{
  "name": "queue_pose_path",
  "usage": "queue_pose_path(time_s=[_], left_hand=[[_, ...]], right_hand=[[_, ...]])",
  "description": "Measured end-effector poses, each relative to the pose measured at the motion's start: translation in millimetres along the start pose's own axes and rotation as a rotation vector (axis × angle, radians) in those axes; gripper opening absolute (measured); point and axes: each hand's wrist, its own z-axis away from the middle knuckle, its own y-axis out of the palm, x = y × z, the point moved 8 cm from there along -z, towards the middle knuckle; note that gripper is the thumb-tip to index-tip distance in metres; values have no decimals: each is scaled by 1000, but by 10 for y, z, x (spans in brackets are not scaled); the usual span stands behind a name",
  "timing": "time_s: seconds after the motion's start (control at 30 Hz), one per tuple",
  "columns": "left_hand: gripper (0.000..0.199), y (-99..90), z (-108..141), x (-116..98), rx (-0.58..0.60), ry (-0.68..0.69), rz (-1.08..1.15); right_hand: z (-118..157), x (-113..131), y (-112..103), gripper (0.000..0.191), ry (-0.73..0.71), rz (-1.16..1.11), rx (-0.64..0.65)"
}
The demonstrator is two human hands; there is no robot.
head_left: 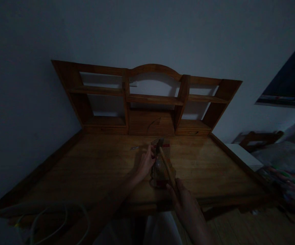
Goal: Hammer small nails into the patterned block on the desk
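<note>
My right hand point(187, 200) is wrapped round the wooden handle of a hammer point(167, 166), which slants forward and left. Its dark head is over the far part of a brownish piece with dark red bands point(162, 183), lying flat on the desk. My left hand point(146, 162) rests at the left edge of that piece, fingers drawn together close beside the hammer head. Anything between those fingertips is too dark and small to make out. A few thin metal pieces, like nails point(134, 148), lie on the desk to the left of the piece.
The wooden desk point(99, 163) has raised side edges and a shelf unit point(152, 99) with small drawers along its back. White cables point(61, 204) loop at the lower left. A chair back point(261, 137) and a white surface point(241, 156) stand beyond the right edge. The light is dim.
</note>
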Motion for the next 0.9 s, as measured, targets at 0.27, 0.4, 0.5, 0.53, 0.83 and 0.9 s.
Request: queue_pose_path(time_s=[0.27, 0.4, 0.5, 0.53, 0.83, 0.9], left_hand=[[42, -17, -16, -19, -14, 38, -7], [35, -115, 37, -239, -96, 262, -178], [21, -110, 106, -353, -75, 379, -264], [19, -106, 122, -372, -68, 393, -299], [24, -86, 127, -354, -33, 388, -398], [23, -65, 130, -325, -48, 379, -353]], right_hand=[[73, -54, -214, 61, 65, -190, -105], [6, -129, -424, 54, 78, -297, -145], [-119, -284, -500, 50, 81, -320, -144], [-163, -357, -510, 50, 90, -323, -150], [-325, -963, -485, 49, 181, -325, -207], [-333, -1051, -491, 51, 197, -329, -235]])
